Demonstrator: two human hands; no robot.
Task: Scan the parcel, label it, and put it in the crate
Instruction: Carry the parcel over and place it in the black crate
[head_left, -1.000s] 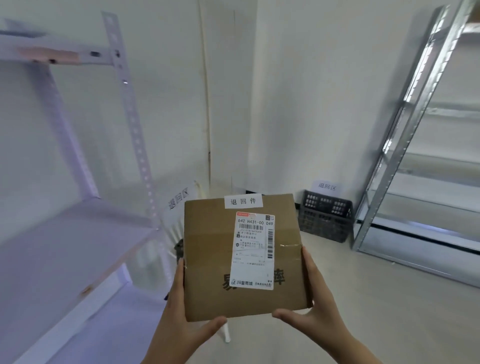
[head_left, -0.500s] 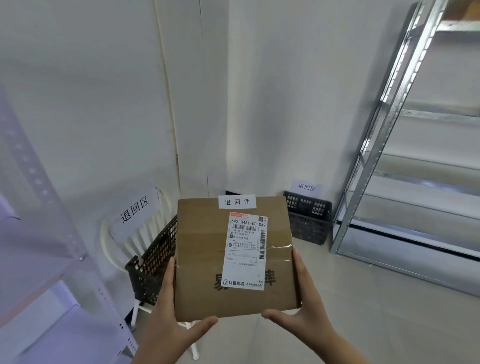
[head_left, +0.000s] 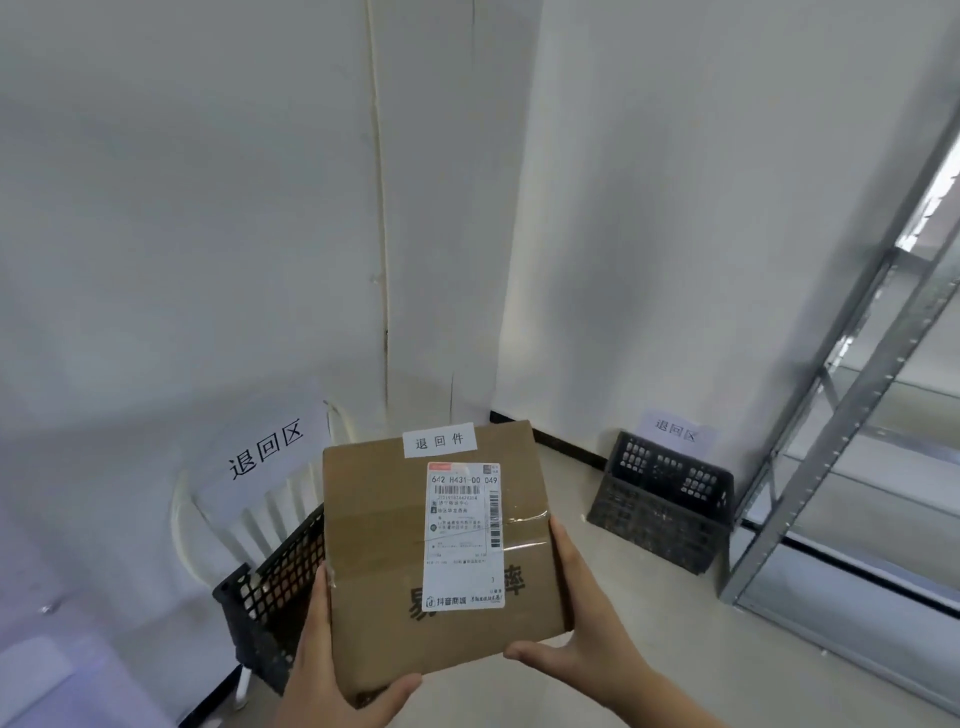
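Note:
I hold a brown cardboard parcel (head_left: 379, 551) flat in front of me, with both hands on its sides. My left hand (head_left: 332, 675) grips the left edge and near corner. My right hand (head_left: 582, 618) grips the right edge. A white shipping label (head_left: 464, 535) with barcodes covers the top, and a small white paper label (head_left: 439, 440) with three characters sits at the far edge. A black mesh crate (head_left: 270, 592) stands on a white chair just left of and below the parcel, partly hidden by it.
A white paper sign (head_left: 266, 451) hangs on the chair back (head_left: 228, 519). A second black crate (head_left: 665, 499) leans against the wall on the floor at right, under another paper sign (head_left: 675, 430). A metal shelving rack (head_left: 852, 415) stands at far right.
My view has swung left and closer to the corner. The left purple shelf has left the frame, and the crate on the chair now shows beside the parcel. Both hands keep their hold.

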